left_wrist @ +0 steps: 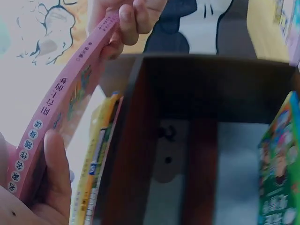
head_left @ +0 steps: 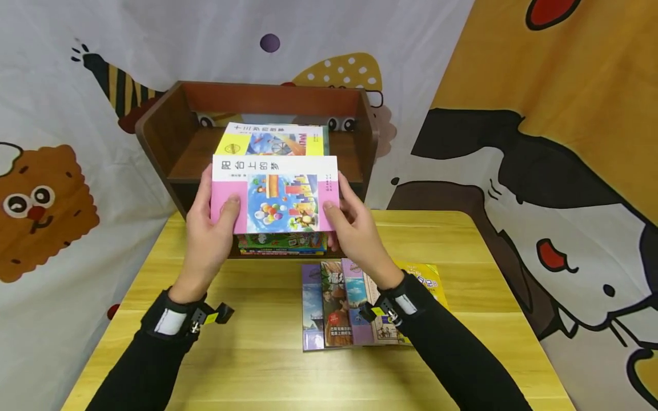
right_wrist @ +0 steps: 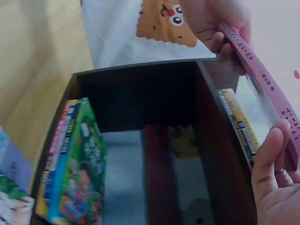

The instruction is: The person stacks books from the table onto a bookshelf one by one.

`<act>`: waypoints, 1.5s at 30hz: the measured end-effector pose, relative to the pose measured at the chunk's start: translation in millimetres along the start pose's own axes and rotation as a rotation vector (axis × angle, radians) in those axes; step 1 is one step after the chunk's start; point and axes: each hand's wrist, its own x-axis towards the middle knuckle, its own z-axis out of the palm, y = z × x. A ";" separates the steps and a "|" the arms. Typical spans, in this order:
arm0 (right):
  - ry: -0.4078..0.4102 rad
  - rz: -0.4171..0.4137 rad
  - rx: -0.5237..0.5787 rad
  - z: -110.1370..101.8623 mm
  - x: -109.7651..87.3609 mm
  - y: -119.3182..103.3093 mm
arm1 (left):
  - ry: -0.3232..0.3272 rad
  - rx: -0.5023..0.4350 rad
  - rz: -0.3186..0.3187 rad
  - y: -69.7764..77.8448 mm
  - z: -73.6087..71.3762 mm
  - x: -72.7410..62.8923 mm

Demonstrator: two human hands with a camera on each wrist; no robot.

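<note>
A pink and white paperback book (head_left: pixel 283 200) is held level in front of the shelf, its cover facing up with a picture of balloons. My left hand (head_left: pixel 211 225) grips its left end, thumb on the cover and fingers beneath. At the other end my right hand (head_left: pixel 357 228) holds it the same way. In the left wrist view the pink spine (left_wrist: pixel 61 93) bows slightly between the hands. Behind it, a yellow and white book (head_left: pixel 272 140) lies on the upper board of the brown wooden shelf (head_left: pixel 180 142).
Several books, green-covered (head_left: pixel 283 241) on top, lie in the shelf's lower compartment. Overlapping books (head_left: pixel 336 308) lie on the wooden table (head_left: pixel 247 342) to the right, partly under my right forearm. A printed cloth (head_left: pixel 169 34) hangs behind.
</note>
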 end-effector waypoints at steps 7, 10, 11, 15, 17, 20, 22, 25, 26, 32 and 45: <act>0.010 -0.005 -0.038 2.5 35.9 -21.8 | -0.009 0.103 -0.103 14.9 -16.8 40.8; 0.026 0.074 -0.023 4.5 46.1 -28.4 | -0.030 0.119 -0.172 16.8 -21.0 54.2; 0.034 0.106 -0.014 4.9 48.8 -30.3 | -0.038 0.128 -0.195 17.4 -22.0 57.8; 0.065 0.198 0.036 4.6 56.4 -34.6 | -0.089 0.119 -0.291 18.5 -25.4 68.9; 0.071 0.217 0.067 3.6 58.5 -34.7 | -0.121 0.062 -0.347 18.3 -27.6 72.7; 0.065 0.226 0.108 1.9 60.4 -34.2 | -0.138 -0.071 -0.417 18.9 -31.5 74.1; 0.044 0.221 0.135 0.3 60.6 -33.9 | -0.150 -0.148 -0.436 19.4 -34.6 72.9; -0.009 0.198 0.141 -2.8 60.0 -33.2 | -0.210 -0.148 -0.428 21.2 -40.5 68.6; -0.028 0.191 0.132 -4.1 60.0 -32.5 | -0.245 -0.125 -0.418 21.4 -42.8 67.8; -0.054 0.182 0.036 -9.4 60.2 -29.1 | -0.365 0.042 -0.352 16.4 -53.0 68.2; 0.080 0.012 -0.600 -4.0 69.7 -29.2 | -0.088 0.445 -0.175 12.7 -39.4 66.8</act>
